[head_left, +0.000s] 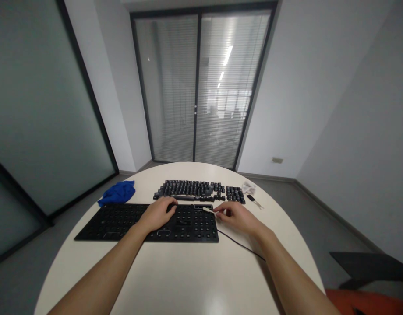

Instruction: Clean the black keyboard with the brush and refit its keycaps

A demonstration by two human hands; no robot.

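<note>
A black keyboard with its keycaps off lies on the table, its bare switch positions showing. My left hand holds it at the far edge, fingers bent over the edge and thumb on the top face. My right hand is by the keyboard's right end. Its fingers pinch a slim white stick with a thicker pale head, which is over the keyboard's upper right corner. Whether that head is a swab or bristles is too small to tell, and whether it touches the keyboard is unclear.
Loose black keycaps lie in rows behind the keyboard. A crumpled blue cloth is at the left. Clear plastic and a small black-ended tool lie at the right. A cable runs under my right forearm. A chair stands at the right.
</note>
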